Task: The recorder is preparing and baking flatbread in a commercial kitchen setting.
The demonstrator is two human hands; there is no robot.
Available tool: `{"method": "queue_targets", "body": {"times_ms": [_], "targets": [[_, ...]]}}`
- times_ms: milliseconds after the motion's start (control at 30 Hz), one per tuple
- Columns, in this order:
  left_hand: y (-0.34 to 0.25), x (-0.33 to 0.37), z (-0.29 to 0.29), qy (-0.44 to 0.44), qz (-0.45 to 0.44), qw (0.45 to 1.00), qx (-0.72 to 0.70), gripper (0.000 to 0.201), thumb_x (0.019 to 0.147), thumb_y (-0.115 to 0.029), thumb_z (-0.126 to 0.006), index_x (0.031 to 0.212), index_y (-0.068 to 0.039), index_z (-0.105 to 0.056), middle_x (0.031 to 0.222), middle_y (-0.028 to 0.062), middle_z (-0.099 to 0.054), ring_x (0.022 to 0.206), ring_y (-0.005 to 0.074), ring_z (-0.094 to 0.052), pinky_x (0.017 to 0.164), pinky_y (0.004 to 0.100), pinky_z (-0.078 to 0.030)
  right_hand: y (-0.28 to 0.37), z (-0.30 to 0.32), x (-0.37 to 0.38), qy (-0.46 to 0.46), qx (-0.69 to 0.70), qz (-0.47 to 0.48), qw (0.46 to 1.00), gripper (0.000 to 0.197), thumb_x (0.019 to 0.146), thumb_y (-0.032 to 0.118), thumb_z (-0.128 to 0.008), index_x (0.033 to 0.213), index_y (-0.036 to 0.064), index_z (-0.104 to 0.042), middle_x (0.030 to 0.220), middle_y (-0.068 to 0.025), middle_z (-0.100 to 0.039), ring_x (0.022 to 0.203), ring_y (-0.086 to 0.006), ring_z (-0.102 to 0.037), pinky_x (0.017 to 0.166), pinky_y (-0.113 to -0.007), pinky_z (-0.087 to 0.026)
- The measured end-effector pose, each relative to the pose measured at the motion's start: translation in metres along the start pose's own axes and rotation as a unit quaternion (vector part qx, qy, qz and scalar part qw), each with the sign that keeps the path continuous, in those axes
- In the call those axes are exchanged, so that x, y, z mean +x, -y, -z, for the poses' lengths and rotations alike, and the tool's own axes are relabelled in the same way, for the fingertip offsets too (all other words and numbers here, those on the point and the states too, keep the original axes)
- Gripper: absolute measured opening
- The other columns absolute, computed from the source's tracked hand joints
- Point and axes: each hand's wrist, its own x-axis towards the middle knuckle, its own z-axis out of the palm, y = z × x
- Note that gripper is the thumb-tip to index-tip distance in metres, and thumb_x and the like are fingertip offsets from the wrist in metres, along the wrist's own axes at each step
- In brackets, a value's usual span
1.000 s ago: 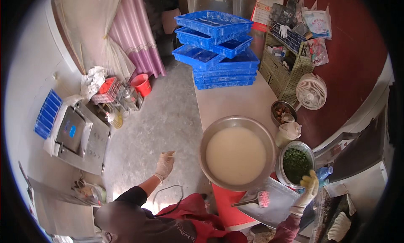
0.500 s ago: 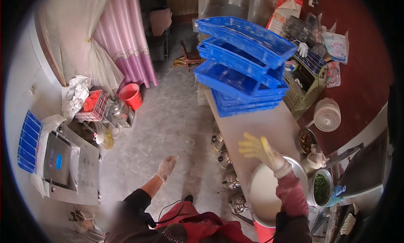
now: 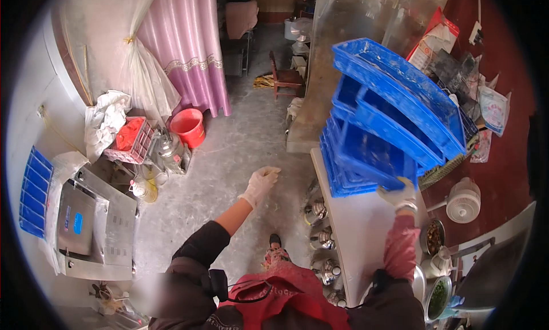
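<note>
A stack of blue plastic trays (image 3: pixel 337 169), whitened with dusty smears, leans unevenly on the long table. My right hand (image 3: pixel 398 196), in a pale glove, grips the near edge of one blue tray (image 3: pixel 374 150) within the stack. That tray sits askew, and my fingers are partly hidden behind its rim. Other trays rest above it at an angle, the top tray (image 3: pixel 400 81) reaching out to the right. Over the floor, left of the table, my left hand (image 3: pixel 261 185) wears a thin glove and holds nothing; its fingers are loosely stretched out.
Beside my right forearm are a metal basin (image 3: pixel 419 284), a bowl of chopped greens (image 3: pixel 438 298) and a bowl of brown food (image 3: pixel 433 236). Several metal kettles (image 3: pixel 323 237) line the table's left side. A white fan (image 3: pixel 463 200) stands right; a red bucket (image 3: pixel 189 128) stands far left.
My right hand has gone from above the basin forward to the trays and taken hold of one. My left hand has moved forward and right. The view has shifted, with the trays now nearer.
</note>
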Motion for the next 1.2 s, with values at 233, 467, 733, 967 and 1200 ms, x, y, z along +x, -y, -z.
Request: {"method": "queue_targets", "body": {"times_ms": [233,467,733,967,1200], "targets": [[-0.066,0.139,-0.138,0.170,0.090,0.980,-0.045,0.037,0.095,-0.031,-0.049,0.115,-0.002,-0.061,0.101,0.0120,-0.065,0.091,0.0216,-0.065,0.078,0.0312,-0.052,0.059,0.002,-0.025,-0.024,0.290,0.032,0.956,0.051,0.075,0.023,-0.057,0.123,0.0072,-0.054,0.125,-0.0139,-0.056,0.114,-0.0338,-0.052,0.091,-0.061,-0.043],[-0.037,0.235,-0.216,0.366,-0.197,0.585,0.697,0.035,0.095,-0.029,-0.041,0.114,-0.009,-0.064,0.102,0.0112,-0.066,0.098,0.0186,-0.064,0.081,0.0336,-0.051,0.044,0.004,-0.006,-0.067,0.261,0.087,0.959,0.031,0.071,0.019,-0.061,0.100,0.0096,-0.059,0.121,-0.0132,-0.056,0.108,-0.0340,-0.053,0.088,-0.058,-0.046],[-0.023,0.242,-0.185,0.307,0.030,0.915,0.261,0.031,0.079,-0.009,-0.069,0.107,0.002,-0.065,0.100,0.0155,-0.067,0.086,0.0279,-0.068,0.068,0.0390,-0.058,0.060,-0.054,-0.029,-0.098,0.202,0.164,0.961,0.017,0.070,0.013,-0.059,0.085,0.0060,-0.058,0.108,-0.0105,-0.061,0.101,-0.0263,-0.058,0.090,-0.044,-0.050],[-0.075,0.195,-0.083,0.167,0.125,0.970,-0.125,0.026,0.086,-0.017,-0.065,0.105,0.000,-0.066,0.096,0.0113,-0.068,0.080,0.0227,-0.068,0.063,0.0401,-0.058,0.053,-0.136,-0.033,-0.080,0.169,0.178,0.966,0.014,0.072,0.012,-0.061,0.085,0.0075,-0.059,0.103,-0.0076,-0.061,0.097,-0.0243,-0.058,0.089,-0.040,-0.050],[-0.041,0.184,0.106,0.051,0.079,0.995,-0.044,0.039,0.082,-0.025,-0.070,0.110,0.001,-0.063,0.090,0.0080,-0.069,0.072,0.0207,-0.068,0.061,0.0357,-0.057,-0.012,-0.265,-0.017,0.034,0.117,0.162,0.979,0.023,0.076,0.015,-0.059,0.098,0.0090,-0.060,0.108,-0.0065,-0.060,0.100,-0.0226,-0.057,0.088,-0.039,-0.048]]}}
